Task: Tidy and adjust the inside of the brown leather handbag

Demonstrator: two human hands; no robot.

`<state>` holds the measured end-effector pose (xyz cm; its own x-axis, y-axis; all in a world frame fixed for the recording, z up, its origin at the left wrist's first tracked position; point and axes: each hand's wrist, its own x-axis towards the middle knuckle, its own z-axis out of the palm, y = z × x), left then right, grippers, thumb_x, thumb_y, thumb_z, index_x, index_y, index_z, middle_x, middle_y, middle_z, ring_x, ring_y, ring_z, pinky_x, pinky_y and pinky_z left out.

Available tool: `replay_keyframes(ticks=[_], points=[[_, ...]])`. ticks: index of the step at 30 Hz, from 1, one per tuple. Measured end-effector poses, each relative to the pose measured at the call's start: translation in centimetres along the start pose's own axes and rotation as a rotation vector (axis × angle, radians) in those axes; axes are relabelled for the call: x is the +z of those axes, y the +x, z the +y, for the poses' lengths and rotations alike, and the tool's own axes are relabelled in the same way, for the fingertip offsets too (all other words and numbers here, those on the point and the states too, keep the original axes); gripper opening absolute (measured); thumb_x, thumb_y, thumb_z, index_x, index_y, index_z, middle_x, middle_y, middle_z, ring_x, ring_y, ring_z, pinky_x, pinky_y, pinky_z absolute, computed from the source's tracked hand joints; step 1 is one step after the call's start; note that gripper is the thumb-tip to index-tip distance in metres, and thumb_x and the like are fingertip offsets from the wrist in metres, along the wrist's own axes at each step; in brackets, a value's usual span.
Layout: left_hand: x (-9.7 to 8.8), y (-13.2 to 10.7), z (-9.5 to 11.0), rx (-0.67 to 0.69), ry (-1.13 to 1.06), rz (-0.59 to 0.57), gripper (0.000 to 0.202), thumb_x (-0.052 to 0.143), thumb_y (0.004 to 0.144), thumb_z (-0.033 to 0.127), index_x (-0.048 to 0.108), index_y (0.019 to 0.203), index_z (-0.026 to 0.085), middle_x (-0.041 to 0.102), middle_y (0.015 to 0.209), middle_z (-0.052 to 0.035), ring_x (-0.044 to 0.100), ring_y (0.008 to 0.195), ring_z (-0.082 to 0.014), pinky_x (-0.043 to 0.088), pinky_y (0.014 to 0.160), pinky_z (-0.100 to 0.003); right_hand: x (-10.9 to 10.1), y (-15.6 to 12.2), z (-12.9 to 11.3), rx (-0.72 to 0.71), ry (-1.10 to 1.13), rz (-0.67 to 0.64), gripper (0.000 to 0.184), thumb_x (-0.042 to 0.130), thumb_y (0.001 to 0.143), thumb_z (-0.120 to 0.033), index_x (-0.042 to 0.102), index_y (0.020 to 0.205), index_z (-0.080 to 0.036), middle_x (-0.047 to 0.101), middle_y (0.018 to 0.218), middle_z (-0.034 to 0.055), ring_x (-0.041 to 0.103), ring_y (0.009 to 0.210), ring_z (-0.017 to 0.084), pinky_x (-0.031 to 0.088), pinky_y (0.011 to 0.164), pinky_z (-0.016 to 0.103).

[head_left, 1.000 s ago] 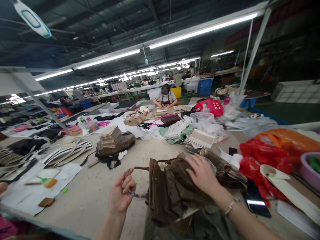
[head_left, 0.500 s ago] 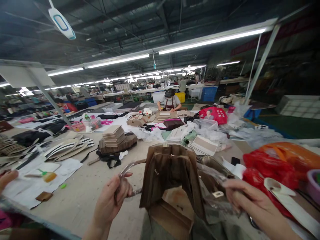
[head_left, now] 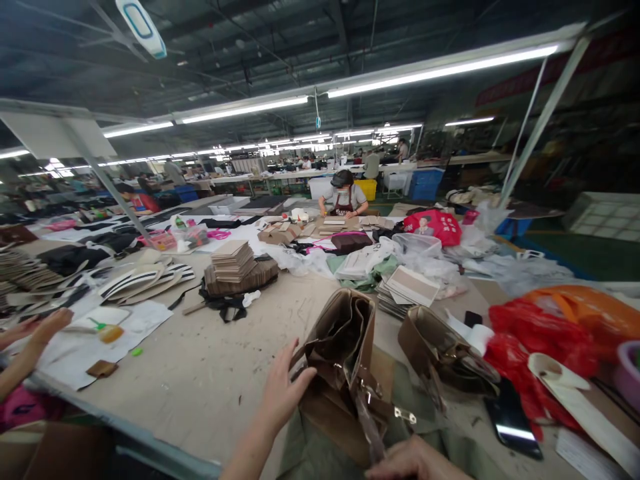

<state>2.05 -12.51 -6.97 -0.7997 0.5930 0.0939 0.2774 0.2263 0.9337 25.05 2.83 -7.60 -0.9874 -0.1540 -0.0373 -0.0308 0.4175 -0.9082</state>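
Note:
A brown handbag stands in front of me, tilted, its top open and showing inner compartments. My left hand is at its left side, with thumb and fingers apart; whether the fingertips press on the bag is hard to tell. At the bottom edge, my right hand is closed at the lower end of a plastic-wrapped strap; its fingers are partly cut off. Shiny metal clasps hang beside the strap. Olive-green cloth lies beneath the bag.
A second brown bag and a black phone lie to the right, near red plastic bags. Stacked brown pieces stand left of centre. Another person's hands are at far left; a person works across the table.
Both hands held the plastic-wrapped handles spread apart before. My left hand has let go of its handle and moved to the bag's side; my right hand came down and inward. The bag has turned.

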Motion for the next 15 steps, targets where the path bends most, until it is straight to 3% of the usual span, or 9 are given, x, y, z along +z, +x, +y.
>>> replay_keyframes(ticks=[3, 6, 8, 10, 15], points=[[0.9, 1.7, 1.2, 0.021, 0.187, 0.007, 0.06, 0.068, 0.064, 0.042, 0.055, 0.118, 0.02, 0.054, 0.124, -0.0116, 0.046, 0.116, -0.0285, 0.033, 0.099, -0.041, -0.4, 1.3, -2.2, -0.044, -0.032, -0.093, 0.034, 0.042, 0.087, -0.044, 0.064, 0.105, -0.025, 0.065, 0.082, 0.0009, 0.058, 0.072, 0.014, 0.042, 0.065, 0.019], [1.3, 3.5, 1.8, 0.063, 0.251, -0.086, 0.046, 0.066, 0.066, 0.038, 0.061, 0.108, 0.02, 0.065, 0.105, -0.0081, 0.059, 0.097, -0.0256, 0.044, 0.086, -0.037, -1.4, 2.0, -4.8, -0.095, -0.158, -0.206, 0.032, 0.045, 0.085, -0.028, 0.058, 0.115, -0.028, 0.066, 0.084, -0.0008, 0.059, 0.071, 0.012, 0.041, 0.062, 0.017], [1.3, 4.3, 1.8, 0.073, 0.24, -0.142, 0.036, 0.062, 0.07, 0.035, 0.064, 0.102, 0.02, 0.069, 0.094, -0.0057, 0.062, 0.087, -0.023, 0.046, 0.079, -0.034, -2.6, 2.3, -6.5, -0.102, -0.263, -0.209, 0.039, 0.052, 0.081, -0.024, 0.054, 0.119, -0.03, 0.067, 0.081, -0.0023, 0.059, 0.068, 0.011, 0.04, 0.058, 0.016], [1.3, 4.6, 1.6, 0.078, 0.215, -0.154, 0.033, 0.058, 0.073, 0.034, 0.065, 0.102, 0.02, 0.07, 0.092, -0.0049, 0.063, 0.085, -0.0213, 0.047, 0.077, -0.032, -4.3, 2.7, -7.7, -0.103, -0.345, -0.108, 0.043, 0.056, 0.079, -0.027, 0.052, 0.122, -0.029, 0.067, 0.082, -0.0019, 0.06, 0.068, 0.011, 0.04, 0.06, 0.017], [1.4, 4.4, 1.5, 0.09, 0.205, -0.122, 0.036, 0.057, 0.074, 0.037, 0.064, 0.104, 0.02, 0.069, 0.096, -0.0045, 0.062, 0.088, -0.0205, 0.047, 0.079, -0.031, -9.7, 6.0, -7.0, -0.177, -0.649, 0.388, 0.031, 0.048, 0.086, -0.028, 0.058, 0.115, -0.02, 0.065, 0.1, 0.0083, 0.057, 0.09, 0.018, 0.042, 0.081, 0.029]])
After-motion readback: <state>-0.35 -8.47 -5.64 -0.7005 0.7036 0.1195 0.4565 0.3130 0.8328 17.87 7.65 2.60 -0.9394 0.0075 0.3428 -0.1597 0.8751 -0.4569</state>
